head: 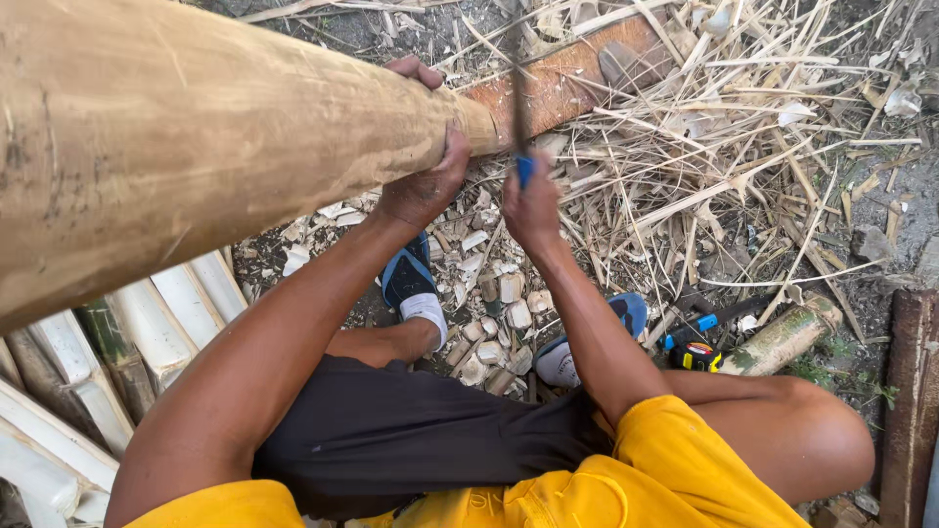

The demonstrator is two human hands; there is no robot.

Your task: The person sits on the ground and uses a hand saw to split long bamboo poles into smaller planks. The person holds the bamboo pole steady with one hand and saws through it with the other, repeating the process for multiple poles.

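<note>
Bamboo, pale and thick, is the workpiece: the left hand (423, 161) is wrapped around the far end of the bamboo pole (196, 147), fingers curled over its top. Just beside it, the right hand (531, 205) is closed on the blue handle of a thin saw (516, 88) crossing the pole's tip. Risk: the blade runs very near the left thumb; a slip or a rolling pole could cut it. Offcut chips (494, 313) lie below both hands.

Matt, scuffed bamboo pole (196, 137); blue plastic tool handle (525, 170)
</note>
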